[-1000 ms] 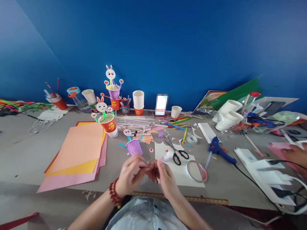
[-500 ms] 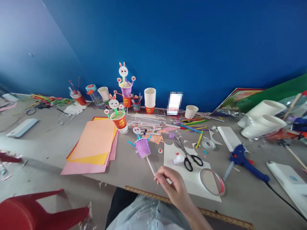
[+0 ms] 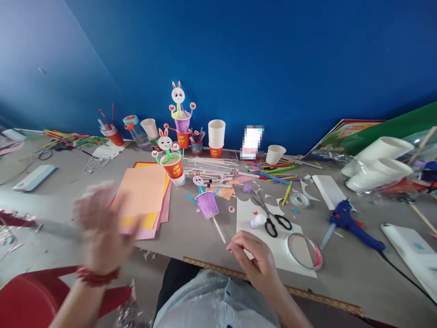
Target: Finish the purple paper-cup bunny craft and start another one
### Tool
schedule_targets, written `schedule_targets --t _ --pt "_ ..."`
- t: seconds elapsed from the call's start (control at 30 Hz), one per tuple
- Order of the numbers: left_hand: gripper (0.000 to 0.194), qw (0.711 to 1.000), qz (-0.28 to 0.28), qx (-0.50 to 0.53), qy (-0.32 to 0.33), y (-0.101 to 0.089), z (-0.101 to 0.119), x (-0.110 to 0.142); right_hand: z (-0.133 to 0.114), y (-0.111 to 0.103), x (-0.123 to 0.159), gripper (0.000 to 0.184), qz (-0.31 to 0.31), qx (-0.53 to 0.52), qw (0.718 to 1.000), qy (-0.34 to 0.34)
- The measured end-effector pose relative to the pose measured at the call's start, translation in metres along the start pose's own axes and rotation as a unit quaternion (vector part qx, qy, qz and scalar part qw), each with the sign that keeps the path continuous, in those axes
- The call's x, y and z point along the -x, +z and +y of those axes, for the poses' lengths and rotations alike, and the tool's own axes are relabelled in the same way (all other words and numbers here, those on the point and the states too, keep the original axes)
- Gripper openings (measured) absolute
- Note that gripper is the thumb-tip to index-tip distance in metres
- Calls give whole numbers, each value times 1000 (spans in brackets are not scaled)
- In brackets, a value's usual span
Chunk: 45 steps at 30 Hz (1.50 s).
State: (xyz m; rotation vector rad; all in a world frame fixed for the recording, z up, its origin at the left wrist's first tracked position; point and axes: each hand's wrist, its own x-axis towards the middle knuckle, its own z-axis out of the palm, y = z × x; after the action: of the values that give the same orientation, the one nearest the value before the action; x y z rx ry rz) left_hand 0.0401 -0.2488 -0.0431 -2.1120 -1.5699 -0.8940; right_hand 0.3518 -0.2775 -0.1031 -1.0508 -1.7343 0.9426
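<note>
A purple paper cup puppet (image 3: 207, 204) lies on the table, with a rabbit head (image 3: 197, 180) and blue arms at its top and a pale stick (image 3: 219, 228) below. My right hand (image 3: 254, 260) is just off the stick's lower end, its fingers curled together with nothing visible in them. Smeared by motion, my left hand (image 3: 105, 223) is raised at the left with its fingers spread, overlapping the coloured paper sheets (image 3: 145, 189) in view. A small heart disc (image 3: 231, 209) sits beside the puppet.
Scissors (image 3: 273, 218), a glue bottle (image 3: 258, 221) and a tape roll (image 3: 303, 251) lie on white paper at the right, near a blue glue gun (image 3: 355, 228). Finished rabbit cups (image 3: 174, 169), paper cups (image 3: 216, 132) and straws (image 3: 211, 164) stand or lie behind. A red stool (image 3: 27, 298) is at lower left.
My right hand has let go of the stick and is slightly apart from it. My left hand has come into view at the left. The camera view has shifted slightly.
</note>
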Motion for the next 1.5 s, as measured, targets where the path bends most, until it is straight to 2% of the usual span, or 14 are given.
schedule_targets --t 0.1,0.2,0.33,0.5,0.77,0.93,1.0,1.13,1.2,1.27,1.33,1.4,1.47,1.5 --pt "61 972 -137 31 190 40 46 -10 -6 -4 -1 16 49 22 998 -38" --pt "66 951 -195 68 231 74 95 -23 -7 -13 4 13 116 57 990 -61" --pt "65 945 -183 96 255 93 128 -30 0 -26 15 15 172 106 978 -56" --pt "53 931 -190 90 297 102 143 -29 -3 -35 10 21 190 216 953 -97" --pt "34 894 -203 87 390 101 155 -16 -27 -43 -32 27 32 304 939 -157" --pt "21 885 -173 119 415 106 150 -8 -33 -46 -44 17 -42 231 959 -162" --pt "13 870 -177 162 430 104 149 -10 -31 -49 -44 14 -14 149 980 -129" --pt "12 844 -163 275 432 86 146 -18 -16 -69 -37 8 147 44 987 -40" --pt "16 805 -211 372 412 68 132 -23 -7 -84 -31 4 215 12 976 -15" --pt "27 710 -321 500 378 50 104 -28 0 -98 -24 4 269 -11 963 8" --pt "30 636 -361 614 296 38 66 -28 5 -107 -17 7 316 -16 948 33" --pt "33 636 -225 727 128 35 31 -25 9 -109 -11 9 345 -15 937 49" --pt "22 657 49 737 -150 40 12 -19 10 -105 -6 9 343 -22 938 47" --pt "12 668 141 682 -263 44 10 -16 9 -101 -5 8 331 -25 942 41"
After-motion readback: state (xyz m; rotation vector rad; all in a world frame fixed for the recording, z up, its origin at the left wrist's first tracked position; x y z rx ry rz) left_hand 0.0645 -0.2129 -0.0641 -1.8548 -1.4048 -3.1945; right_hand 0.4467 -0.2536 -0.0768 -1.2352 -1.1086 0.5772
